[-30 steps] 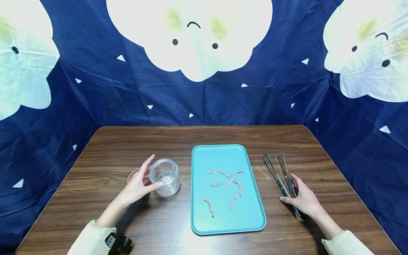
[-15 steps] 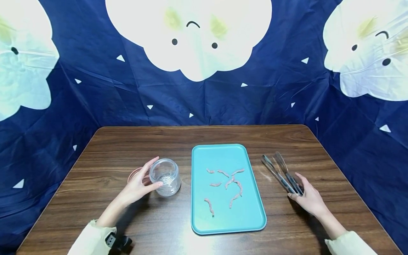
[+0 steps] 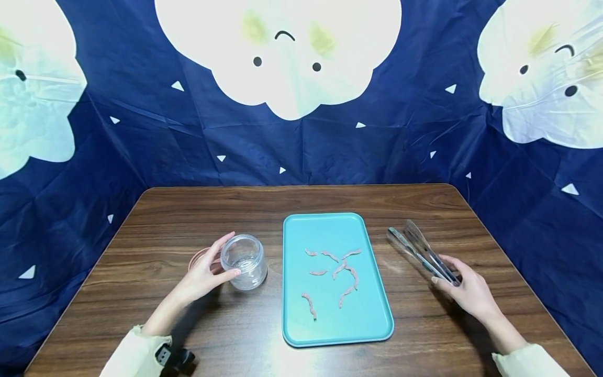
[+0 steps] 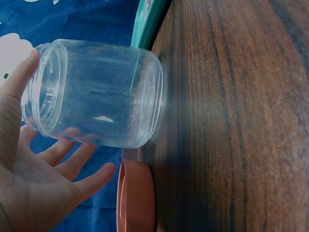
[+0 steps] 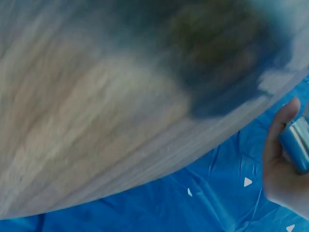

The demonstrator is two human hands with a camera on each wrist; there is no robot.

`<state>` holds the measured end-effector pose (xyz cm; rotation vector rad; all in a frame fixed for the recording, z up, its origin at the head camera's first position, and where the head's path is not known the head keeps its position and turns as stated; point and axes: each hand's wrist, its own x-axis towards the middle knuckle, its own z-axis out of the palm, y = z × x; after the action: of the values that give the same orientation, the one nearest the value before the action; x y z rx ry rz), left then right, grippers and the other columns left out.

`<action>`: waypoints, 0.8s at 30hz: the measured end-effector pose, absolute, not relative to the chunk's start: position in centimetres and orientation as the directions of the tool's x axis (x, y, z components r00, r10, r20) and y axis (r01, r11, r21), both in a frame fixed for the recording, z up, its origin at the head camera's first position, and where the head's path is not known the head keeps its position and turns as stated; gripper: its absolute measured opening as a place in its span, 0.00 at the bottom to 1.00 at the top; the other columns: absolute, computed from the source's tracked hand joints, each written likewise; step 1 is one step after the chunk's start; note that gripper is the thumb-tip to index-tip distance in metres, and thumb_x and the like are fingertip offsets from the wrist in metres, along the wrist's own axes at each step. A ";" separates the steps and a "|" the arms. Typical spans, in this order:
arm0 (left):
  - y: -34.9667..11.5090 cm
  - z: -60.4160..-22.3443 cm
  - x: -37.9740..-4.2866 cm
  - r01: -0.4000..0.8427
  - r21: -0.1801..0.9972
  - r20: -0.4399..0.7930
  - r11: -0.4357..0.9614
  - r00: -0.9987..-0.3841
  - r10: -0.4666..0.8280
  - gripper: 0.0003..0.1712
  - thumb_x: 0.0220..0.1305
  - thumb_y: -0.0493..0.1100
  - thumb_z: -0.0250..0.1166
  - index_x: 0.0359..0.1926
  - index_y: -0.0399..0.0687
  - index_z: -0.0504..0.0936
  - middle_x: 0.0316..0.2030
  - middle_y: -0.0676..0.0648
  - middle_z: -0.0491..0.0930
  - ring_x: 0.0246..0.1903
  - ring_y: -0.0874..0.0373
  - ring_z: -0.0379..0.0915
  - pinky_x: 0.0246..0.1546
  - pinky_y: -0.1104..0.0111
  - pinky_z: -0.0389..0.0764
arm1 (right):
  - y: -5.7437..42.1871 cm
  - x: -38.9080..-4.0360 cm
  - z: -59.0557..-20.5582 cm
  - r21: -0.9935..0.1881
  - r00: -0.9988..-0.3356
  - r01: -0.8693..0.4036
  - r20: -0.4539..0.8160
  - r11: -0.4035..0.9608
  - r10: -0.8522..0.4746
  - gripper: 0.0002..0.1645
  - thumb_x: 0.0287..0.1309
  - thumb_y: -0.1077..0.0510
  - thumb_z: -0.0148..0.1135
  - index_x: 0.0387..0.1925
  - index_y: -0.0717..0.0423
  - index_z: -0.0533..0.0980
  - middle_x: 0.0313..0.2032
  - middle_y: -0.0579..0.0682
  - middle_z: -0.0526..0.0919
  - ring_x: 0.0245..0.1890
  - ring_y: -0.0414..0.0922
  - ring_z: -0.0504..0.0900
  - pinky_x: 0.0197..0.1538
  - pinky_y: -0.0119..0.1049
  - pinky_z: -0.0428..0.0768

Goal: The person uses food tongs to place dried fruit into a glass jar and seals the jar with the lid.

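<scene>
My left hand (image 3: 202,277) grips a clear jar (image 3: 252,275) near its rim, thumb on the near side and fingers spread behind. In the left wrist view the jar stands upright on the table with no lid on it. Beside it, partly behind my hand, lies a reddish-pink lid (image 4: 137,198). On the right, my right hand (image 3: 473,293) holds metal tongs (image 3: 413,252) by the hinge end, their tips apart and pointing away from me. Several thin pink worm-like strips (image 3: 308,305) lie scattered on a turquoise tray (image 3: 320,335) between the hands.
The wooden table (image 3: 216,209) extends to a blue cloth backdrop (image 3: 254,152) with white cloud shapes. A small black device (image 3: 181,361) is at the left sleeve. The tray's raised rim lies between the jar and the tongs.
My right hand has drawn the tongs back to the right and lifted them, closing its grip round the handle end. My left hand and the jar have stayed nearly still.
</scene>
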<state>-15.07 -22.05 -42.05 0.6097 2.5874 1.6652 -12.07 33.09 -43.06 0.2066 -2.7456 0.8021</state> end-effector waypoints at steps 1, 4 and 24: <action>-22.0 -42.1 -15.1 0.319 0.878 0.204 0.357 -0.924 0.324 0.44 0.50 0.40 0.67 0.65 0.57 0.53 0.56 0.35 0.61 0.49 0.40 0.66 0.44 0.54 0.71 | 33.2 -12.0 -42.9 -0.499 -0.948 -0.225 0.311 0.837 -0.070 0.30 0.43 0.55 0.68 0.51 0.57 0.70 0.32 0.51 0.77 0.25 0.40 0.72 0.25 0.34 0.68; -22.0 -42.1 -15.1 0.317 0.878 0.201 0.357 -0.924 0.327 0.44 0.51 0.40 0.67 0.65 0.57 0.53 0.56 0.35 0.61 0.49 0.40 0.65 0.44 0.53 0.70 | 33.4 -12.0 -42.3 -0.477 -0.932 -0.273 0.346 0.835 -0.107 0.29 0.42 0.57 0.69 0.49 0.57 0.71 0.30 0.48 0.77 0.23 0.36 0.70 0.24 0.33 0.68; -22.1 -41.9 -15.1 0.310 0.881 0.192 0.356 -0.924 0.330 0.43 0.51 0.40 0.66 0.65 0.57 0.54 0.56 0.35 0.61 0.48 0.39 0.66 0.44 0.53 0.70 | 31.0 -10.7 -38.9 -0.413 -0.836 -0.533 0.390 0.739 -0.385 0.27 0.39 0.59 0.71 0.46 0.49 0.75 0.31 0.36 0.75 0.24 0.32 0.68 0.25 0.24 0.65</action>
<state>-15.09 -22.06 -41.94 0.6070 2.5720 1.6644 -10.70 31.01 -38.92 0.7184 -2.6614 0.7562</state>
